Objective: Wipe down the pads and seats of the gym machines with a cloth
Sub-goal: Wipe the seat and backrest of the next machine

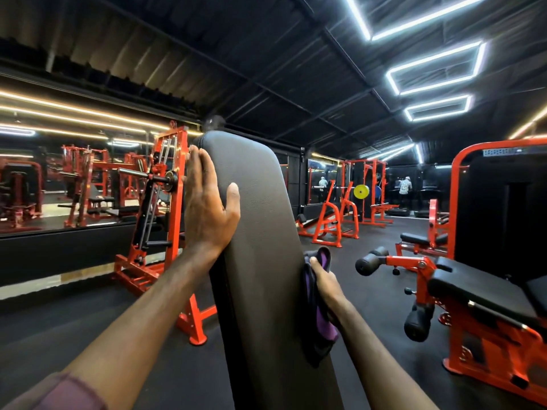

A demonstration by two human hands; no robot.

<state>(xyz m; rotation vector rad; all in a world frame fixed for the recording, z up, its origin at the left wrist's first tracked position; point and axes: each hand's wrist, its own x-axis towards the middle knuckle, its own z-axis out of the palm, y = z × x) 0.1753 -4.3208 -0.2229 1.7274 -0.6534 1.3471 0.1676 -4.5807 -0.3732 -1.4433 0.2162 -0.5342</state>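
1. At the centre of the frame we see a long black back pad [260, 232] standing steeply upright, its rounded top at upper centre and its lower end running out of the bottom edge.
2. Our left hand [207, 208] lies flat against the pad's left edge, left of centre. The fingers are straight and point up along the side, and the thumb is laid over onto the pad's front face. It grasps nothing; it only presses on the pad.
3. The left forearm rises from the lower left corner, where a dull pink sleeve [68, 392] shows, and reaches diagonally up to the pad.
4. Our right hand [325, 282] is lower on the pad, at its right edge, right of centre. Its fingers are curled round a purple and black cloth [318, 321], gripping it.
5. The cloth is bunched in that hand and pressed to the pad's right side, with a fold sticking up above the knuckles and the rest hanging below the wrist.
6. The right forearm comes in from the bottom edge, just right of the pad.
7. At right stands a red-framed bench with black seat pads [479, 288] and black foam rollers [370, 261].
8. At left a red plate-loaded machine [159, 202] stands before a mirrored wall.
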